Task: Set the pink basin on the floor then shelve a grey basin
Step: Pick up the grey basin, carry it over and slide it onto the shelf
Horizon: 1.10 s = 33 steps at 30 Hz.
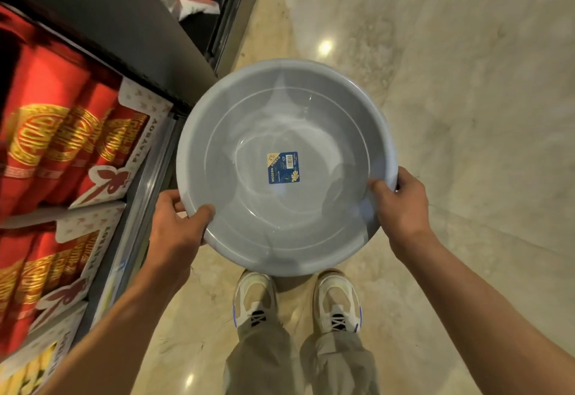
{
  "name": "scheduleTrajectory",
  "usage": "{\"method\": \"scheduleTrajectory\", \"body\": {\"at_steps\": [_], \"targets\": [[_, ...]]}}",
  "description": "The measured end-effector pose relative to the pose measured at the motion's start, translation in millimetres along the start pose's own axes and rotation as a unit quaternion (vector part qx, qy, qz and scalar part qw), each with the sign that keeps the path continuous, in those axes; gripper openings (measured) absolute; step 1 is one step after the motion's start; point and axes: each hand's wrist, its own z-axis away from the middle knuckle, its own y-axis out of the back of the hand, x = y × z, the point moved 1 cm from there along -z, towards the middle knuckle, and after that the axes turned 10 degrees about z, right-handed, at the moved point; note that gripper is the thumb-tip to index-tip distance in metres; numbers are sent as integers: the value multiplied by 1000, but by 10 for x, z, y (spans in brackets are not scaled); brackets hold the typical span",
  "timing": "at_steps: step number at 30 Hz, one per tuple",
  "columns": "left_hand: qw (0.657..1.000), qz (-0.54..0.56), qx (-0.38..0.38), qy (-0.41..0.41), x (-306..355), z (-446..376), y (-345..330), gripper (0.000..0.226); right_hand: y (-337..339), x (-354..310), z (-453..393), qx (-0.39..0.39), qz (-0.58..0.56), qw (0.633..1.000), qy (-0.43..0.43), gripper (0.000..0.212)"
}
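A round grey basin (pixel 236 133) with a blue sticker on its inside bottom is held level in front of me, above the floor and my feet. My left hand (pixel 179 223) grips its near-left rim, thumb over the edge. On the near-right rim sits my right hand (pixel 401 202), thumb inside the basin. No pink basin is in view.
A dark shelf unit (pixel 149 52) runs along the left, its edge touching or just beside the basin. Red and gold boxed goods (pixel 62 133) fill the shelf below. Beige marble floor (pixel 466 83) spreads to the right. My two shoes (pixel 295 298) stand under the basin.
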Motion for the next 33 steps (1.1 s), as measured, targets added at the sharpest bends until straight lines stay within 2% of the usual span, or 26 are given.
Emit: {"method": "scheduleTrajectory", "body": {"at_steps": [5, 8, 12, 15, 18, 20, 24, 29, 33], "targets": [[997, 51, 39, -37, 801, 601, -57, 45, 673, -596, 464, 47, -24, 997, 48, 15], [995, 73, 23, -70, 1368, 1142, -27, 45, 1198, -1050, 870, 76, -55, 994, 63, 13], [987, 72, -13, -141, 2216, 1981, 88, 66, 1989, -1746, 1524, 98, -99, 985, 99, 7], [979, 61, -26, -195, 2868, 2691, 260, 59, 2652, -2297, 2038, 112, -120, 980, 115, 6], [969, 68, -41, -233, 3547, 3451, 403, 56, 3355, -2869, 2550, 116, -144, 974, 128, 18], [964, 66, -45, -254, 3973, 3942, 501, 57, 3814, -3204, 2928, 121, -153, 971, 137, 18], [956, 53, -55, -283, 4609, 4758, 720, 53, 4557, -3524, 3677, 130, -170, 964, 158, 7], [936, 55, -83, -337, 5342, 5567, 896, 50, 5308, -3853, 4464, 136, -188, 951, 206, 12], [919, 75, -111, -371, 5657, 6085, 968, 45, 5799, -4098, 5007, 164, -186, 937, 246, 18]]}}
